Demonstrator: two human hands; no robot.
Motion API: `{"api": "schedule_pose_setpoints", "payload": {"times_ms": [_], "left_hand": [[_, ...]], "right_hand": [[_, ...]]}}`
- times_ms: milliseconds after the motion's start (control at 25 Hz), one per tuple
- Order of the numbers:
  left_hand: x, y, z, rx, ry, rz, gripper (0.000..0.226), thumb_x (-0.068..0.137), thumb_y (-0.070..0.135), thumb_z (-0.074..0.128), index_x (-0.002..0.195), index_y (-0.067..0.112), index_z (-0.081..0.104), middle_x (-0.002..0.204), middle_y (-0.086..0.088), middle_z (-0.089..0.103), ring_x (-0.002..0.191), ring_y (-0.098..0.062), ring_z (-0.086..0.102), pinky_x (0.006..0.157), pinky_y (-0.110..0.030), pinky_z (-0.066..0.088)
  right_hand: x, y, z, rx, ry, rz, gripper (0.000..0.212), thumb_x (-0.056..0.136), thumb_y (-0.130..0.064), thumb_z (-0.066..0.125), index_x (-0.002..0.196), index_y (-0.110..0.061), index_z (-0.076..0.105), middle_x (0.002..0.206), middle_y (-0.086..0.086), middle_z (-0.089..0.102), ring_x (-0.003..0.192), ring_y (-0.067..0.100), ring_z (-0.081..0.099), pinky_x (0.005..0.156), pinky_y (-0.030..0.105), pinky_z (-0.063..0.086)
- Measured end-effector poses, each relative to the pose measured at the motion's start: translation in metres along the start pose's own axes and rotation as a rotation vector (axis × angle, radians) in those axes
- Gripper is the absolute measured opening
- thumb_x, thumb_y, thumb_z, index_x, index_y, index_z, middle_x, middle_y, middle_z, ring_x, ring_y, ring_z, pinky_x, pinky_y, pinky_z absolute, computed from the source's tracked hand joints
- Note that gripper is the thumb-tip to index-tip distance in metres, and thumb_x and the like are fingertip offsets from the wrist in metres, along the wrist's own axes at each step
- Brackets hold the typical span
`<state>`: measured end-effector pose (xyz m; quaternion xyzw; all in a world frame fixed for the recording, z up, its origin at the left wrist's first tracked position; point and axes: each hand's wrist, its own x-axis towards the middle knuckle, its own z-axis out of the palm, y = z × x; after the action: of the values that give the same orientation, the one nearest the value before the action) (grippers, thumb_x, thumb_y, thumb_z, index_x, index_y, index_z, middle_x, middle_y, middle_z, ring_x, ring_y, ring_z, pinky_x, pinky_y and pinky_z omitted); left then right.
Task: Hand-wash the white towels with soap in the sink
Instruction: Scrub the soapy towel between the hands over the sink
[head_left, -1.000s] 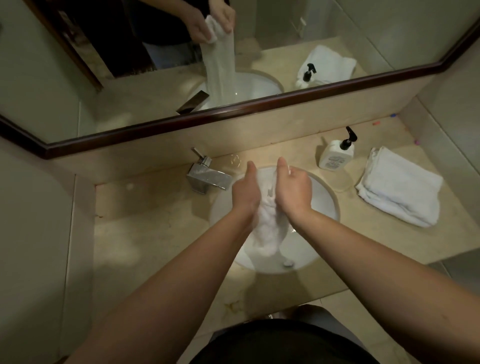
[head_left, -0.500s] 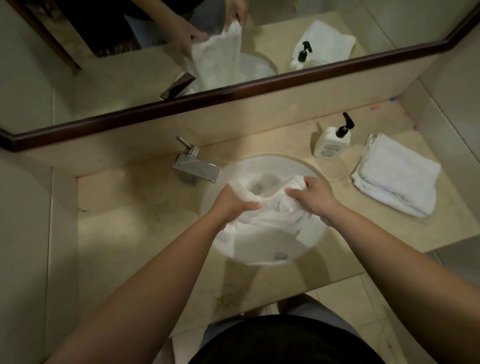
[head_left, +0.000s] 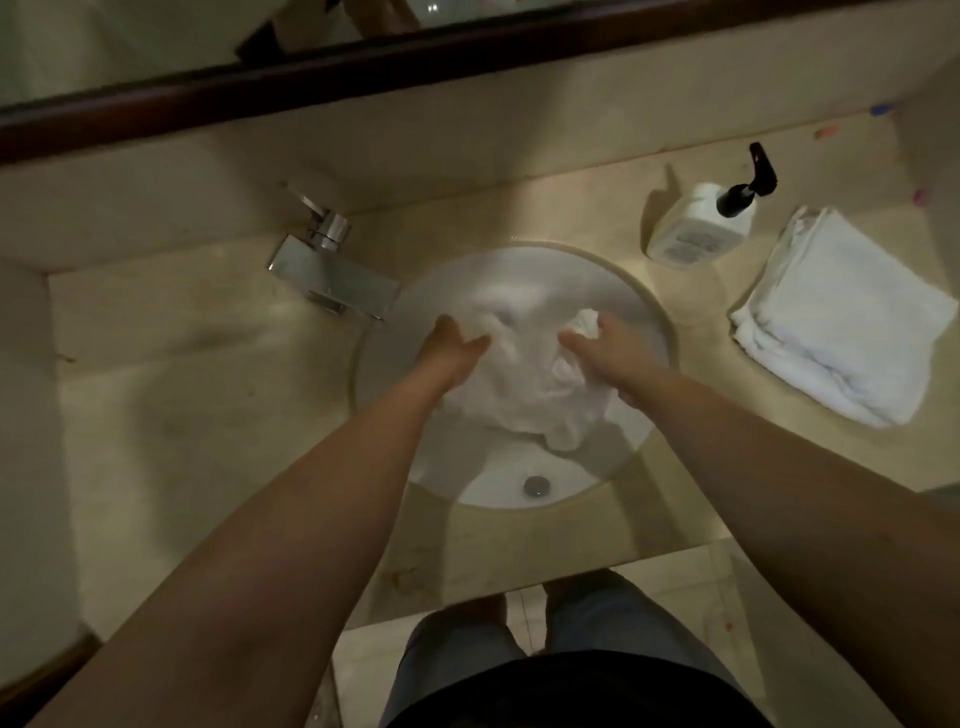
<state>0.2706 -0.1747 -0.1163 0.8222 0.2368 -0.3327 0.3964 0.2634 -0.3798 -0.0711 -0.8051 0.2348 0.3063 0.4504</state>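
Observation:
A wet white towel lies bunched in the round white sink, spread between my two hands. My left hand grips its left side, thumb over the cloth. My right hand grips the right side, a wad of towel bulging above the fingers. Beyond the sink on the right stands a white soap bottle with a black pump. Folded white towels lie stacked on the counter at the far right.
A chrome faucet sits at the sink's back left, no water visibly running. The beige stone counter surrounds the basin. A dark-framed mirror runs along the wall above. The drain shows at the basin's near side.
The towel went from hanging upright between both raised hands to lying bunched low in the basin. My hands moved apart and down, and my head tilted further downward.

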Motion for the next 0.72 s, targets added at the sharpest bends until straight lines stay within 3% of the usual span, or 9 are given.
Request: {"api": "schedule_pose_setpoints", "payload": {"times_ms": [80, 240, 320, 440, 520, 600, 680, 720], "left_hand": [[0.019, -0.001, 0.005, -0.090, 0.015, 0.001, 0.063, 0.090, 0.031, 0.072, 0.140, 0.003, 0.046, 0.137, -0.016, 0.057, 0.119, -0.030, 0.059, 0.092, -0.033, 0.050], [0.038, -0.013, 0.023, -0.224, 0.017, 0.014, 0.060, 0.088, 0.020, 0.075, 0.140, 0.007, 0.047, 0.127, -0.014, 0.062, 0.108, -0.024, 0.061, 0.079, -0.022, 0.046], [0.044, -0.026, 0.037, -0.108, -0.013, 0.002, 0.065, 0.085, 0.029, 0.078, 0.138, 0.007, 0.048, 0.130, -0.011, 0.061, 0.115, -0.025, 0.060, 0.085, -0.023, 0.047], [0.048, -0.044, 0.050, 0.038, 0.077, 0.006, 0.060, 0.082, 0.031, 0.080, 0.129, 0.003, 0.054, 0.127, -0.012, 0.062, 0.116, -0.028, 0.059, 0.090, -0.029, 0.042], [0.050, -0.046, 0.055, 0.062, 0.119, 0.022, 0.035, 0.087, 0.027, 0.074, 0.111, 0.005, 0.063, 0.108, -0.010, 0.067, 0.102, -0.025, 0.062, 0.076, -0.027, 0.039], [0.048, -0.042, 0.058, 0.002, 0.126, 0.067, 0.015, 0.093, 0.026, 0.065, 0.090, 0.012, 0.061, 0.084, -0.004, 0.062, 0.081, -0.021, 0.056, 0.067, -0.028, 0.033], [0.049, -0.038, 0.060, -0.206, 0.118, 0.010, 0.021, 0.097, 0.029, 0.054, 0.085, 0.011, 0.053, 0.074, 0.004, 0.050, 0.073, -0.018, 0.048, 0.067, -0.030, 0.037], [0.048, -0.036, 0.062, -0.389, 0.122, -0.060, 0.023, 0.096, 0.030, 0.054, 0.086, 0.010, 0.054, 0.075, 0.005, 0.050, 0.075, -0.019, 0.050, 0.074, -0.030, 0.044]], "right_hand": [[0.018, 0.004, 0.006, -0.050, -0.046, 0.002, 0.049, 0.088, -0.020, 0.072, 0.132, -0.009, 0.053, 0.116, 0.002, 0.057, 0.108, 0.022, 0.057, 0.085, 0.033, 0.046], [0.049, 0.024, 0.020, 0.020, -0.039, 0.035, 0.062, 0.081, -0.024, 0.078, 0.137, -0.013, 0.052, 0.129, 0.006, 0.061, 0.115, 0.025, 0.060, 0.098, 0.041, 0.051], [0.061, 0.041, 0.027, 0.001, -0.042, 0.078, 0.067, 0.080, -0.031, 0.079, 0.139, -0.013, 0.051, 0.132, 0.007, 0.061, 0.118, 0.026, 0.059, 0.101, 0.044, 0.049], [0.076, 0.069, 0.037, -0.184, -0.022, 0.122, 0.062, 0.084, -0.041, 0.072, 0.133, -0.007, 0.054, 0.127, 0.011, 0.063, 0.119, 0.034, 0.057, 0.102, 0.046, 0.045], [0.083, 0.074, 0.041, -0.321, 0.028, 0.069, 0.038, 0.091, -0.038, 0.063, 0.108, -0.004, 0.062, 0.105, 0.014, 0.066, 0.108, 0.037, 0.059, 0.088, 0.040, 0.047], [0.082, 0.069, 0.043, -0.285, 0.078, -0.029, 0.025, 0.097, -0.029, 0.054, 0.086, -0.006, 0.055, 0.083, 0.010, 0.058, 0.087, 0.032, 0.058, 0.069, 0.033, 0.039], [0.077, 0.059, 0.044, -0.059, 0.095, -0.049, 0.019, 0.101, -0.024, 0.047, 0.092, -0.008, 0.051, 0.078, 0.003, 0.053, 0.074, 0.020, 0.053, 0.062, 0.031, 0.037], [0.075, 0.056, 0.042, 0.050, 0.113, -0.036, 0.019, 0.102, -0.025, 0.047, 0.096, -0.008, 0.052, 0.078, 0.001, 0.053, 0.073, 0.018, 0.051, 0.062, 0.028, 0.038]]}}
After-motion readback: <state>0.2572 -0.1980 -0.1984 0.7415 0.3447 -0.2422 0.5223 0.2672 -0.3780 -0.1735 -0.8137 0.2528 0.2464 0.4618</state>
